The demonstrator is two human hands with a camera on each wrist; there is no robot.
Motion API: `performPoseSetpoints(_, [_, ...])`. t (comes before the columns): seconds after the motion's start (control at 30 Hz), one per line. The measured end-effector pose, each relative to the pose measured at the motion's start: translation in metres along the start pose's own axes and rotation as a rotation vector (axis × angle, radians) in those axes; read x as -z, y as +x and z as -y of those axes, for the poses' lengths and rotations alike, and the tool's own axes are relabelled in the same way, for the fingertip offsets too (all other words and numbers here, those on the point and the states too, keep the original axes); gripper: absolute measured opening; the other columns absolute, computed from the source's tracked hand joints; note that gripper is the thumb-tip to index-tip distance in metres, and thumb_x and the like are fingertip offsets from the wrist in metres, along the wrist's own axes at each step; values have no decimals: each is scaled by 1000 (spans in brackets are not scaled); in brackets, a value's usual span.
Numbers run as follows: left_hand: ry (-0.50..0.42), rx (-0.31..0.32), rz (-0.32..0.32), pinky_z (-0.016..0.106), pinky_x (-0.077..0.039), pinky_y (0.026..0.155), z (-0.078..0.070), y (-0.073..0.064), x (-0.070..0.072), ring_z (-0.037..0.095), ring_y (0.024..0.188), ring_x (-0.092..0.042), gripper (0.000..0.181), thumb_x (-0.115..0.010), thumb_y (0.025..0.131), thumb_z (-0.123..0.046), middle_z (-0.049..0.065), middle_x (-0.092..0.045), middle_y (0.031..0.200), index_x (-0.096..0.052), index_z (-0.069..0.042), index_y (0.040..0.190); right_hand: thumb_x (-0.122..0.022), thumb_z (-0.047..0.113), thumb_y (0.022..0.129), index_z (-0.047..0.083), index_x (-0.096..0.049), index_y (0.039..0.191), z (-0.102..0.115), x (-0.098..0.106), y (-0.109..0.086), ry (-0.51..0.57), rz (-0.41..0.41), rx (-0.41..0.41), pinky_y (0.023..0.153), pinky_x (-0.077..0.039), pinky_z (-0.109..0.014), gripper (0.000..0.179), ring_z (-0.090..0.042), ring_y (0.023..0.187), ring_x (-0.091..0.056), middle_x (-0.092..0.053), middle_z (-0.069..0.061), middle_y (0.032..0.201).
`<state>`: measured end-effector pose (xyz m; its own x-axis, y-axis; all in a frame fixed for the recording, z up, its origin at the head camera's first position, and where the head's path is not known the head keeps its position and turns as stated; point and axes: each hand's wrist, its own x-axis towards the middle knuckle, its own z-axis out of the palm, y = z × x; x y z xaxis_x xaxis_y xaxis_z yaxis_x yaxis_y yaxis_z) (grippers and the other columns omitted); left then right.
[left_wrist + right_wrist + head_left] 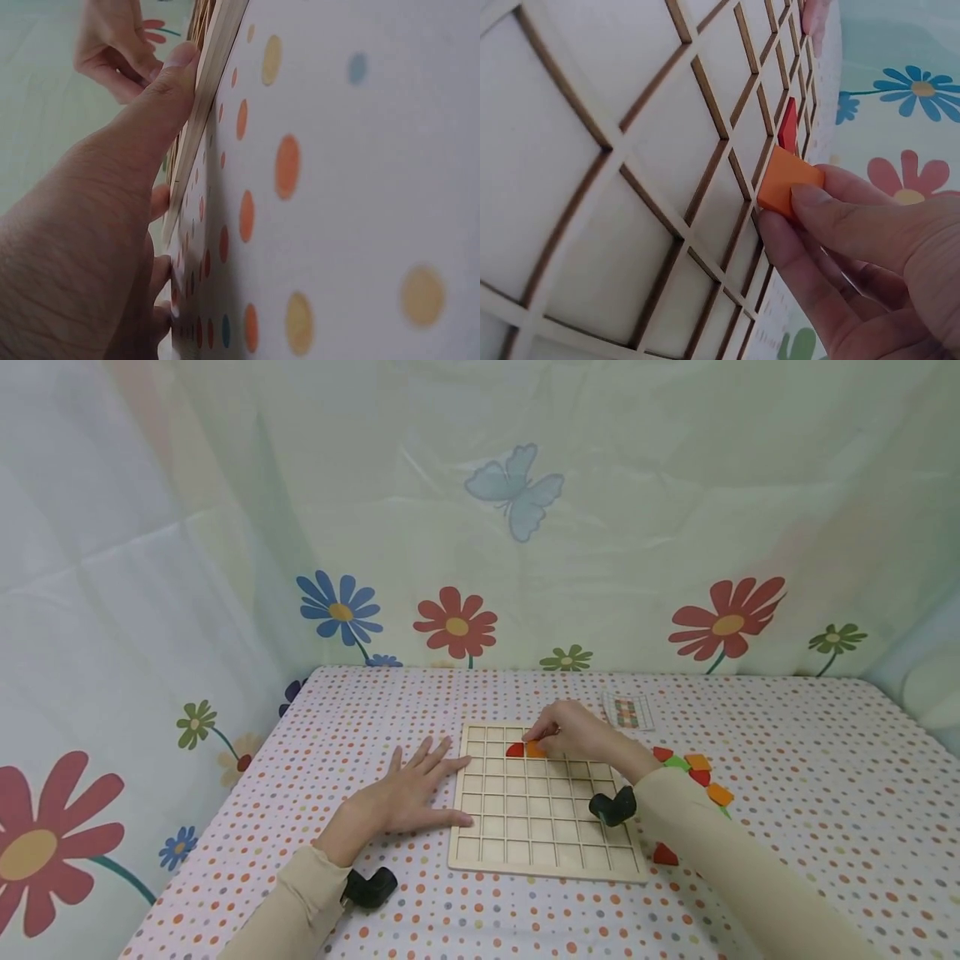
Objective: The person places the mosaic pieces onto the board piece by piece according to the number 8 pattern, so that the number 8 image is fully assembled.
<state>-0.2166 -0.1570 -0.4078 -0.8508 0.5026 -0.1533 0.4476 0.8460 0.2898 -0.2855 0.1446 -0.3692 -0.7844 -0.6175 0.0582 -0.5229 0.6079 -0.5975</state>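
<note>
A wooden grid board (517, 806) lies flat, divided into square cells. My right hand (573, 731) pinches an orange square tile (784, 180) between thumb and fingers, over a cell near the board's far edge. Just left of that tile, a red quarter-round tile (515, 749) sits in a cell. My left hand (416, 789) is spread flat at the board's left edge. Its thumb (169, 82) and a fingertip touch the board's rim in the left wrist view, while the other fingers rest on the cloth.
Right of the board lies a loose group of red, green and orange tiles (698, 762), partly behind the right sleeve. A separate red tile (664, 854) is by the board's near right corner. A small printed pattern card (628, 712) lies beyond the board on the dotted tablecloth (825, 793).
</note>
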Motion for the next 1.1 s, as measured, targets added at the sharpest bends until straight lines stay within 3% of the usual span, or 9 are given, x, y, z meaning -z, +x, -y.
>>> performPoseSetpoints(0.17, [-11, -6, 5, 72, -2, 122, 0, -2, -2, 36, 161, -4, 91, -57, 93, -77, 8, -9, 176, -30, -31, 166, -69, -12, 92, -6, -80, 104, 5, -3, 2, -69, 14, 32, 70, -54, -29, 18, -17, 79, -65, -71, -12, 92])
performPoseSetpoints(0.43, [-1, -14, 0, 72, -1, 122, 0, -1, 0, 36, 161, -3, 90, -57, 93, -76, 8, -8, 176, -30, -32, 166, -70, -17, 87, -8, -80, 100, 10, -7, 4, -168, -35, 94, 63, -49, -25, 19, -14, 70, -61, -74, -14, 88])
performPoseSetpoints(0.6, [0, -12, -5, 72, -2, 122, 0, 0, 2, 36, 161, -4, 90, -57, 93, -76, 7, -9, 176, -30, -32, 166, -69, -18, 87, -10, -80, 101, 11, -7, 5, -161, -42, 97, 61, -42, -22, 19, -9, 66, -55, -76, -15, 86])
performPoseSetpoints(0.73, [0, -15, -10, 72, -3, 122, -1, 0, 2, 36, 161, -5, 90, -58, 93, -76, 8, -10, 176, -31, -31, 166, -71, -17, 88, -10, -80, 101, 13, -6, 5, -157, -37, 84, 63, -46, -24, 17, -15, 72, -64, -76, -15, 88])
performPoseSetpoints(0.93, [-8, -8, 1, 72, -1, 122, -1, -1, 3, 36, 161, -4, 91, -59, 92, -76, 8, -9, 176, -31, -30, 166, -71, -14, 91, -7, -81, 102, 13, -12, 5, -171, -44, 8, 78, -61, -33, 16, -31, 95, -72, -77, -15, 97])
performPoseSetpoints(1.1, [1, -3, 8, 71, 0, 122, 0, -1, 2, 34, 161, -2, 92, -58, 92, -77, 6, -8, 176, -29, -32, 166, -75, -11, 90, -5, -80, 103, 9, -16, -2, -173, -115, 10, 77, -61, -34, 15, -27, 89, -70, -71, -10, 93])
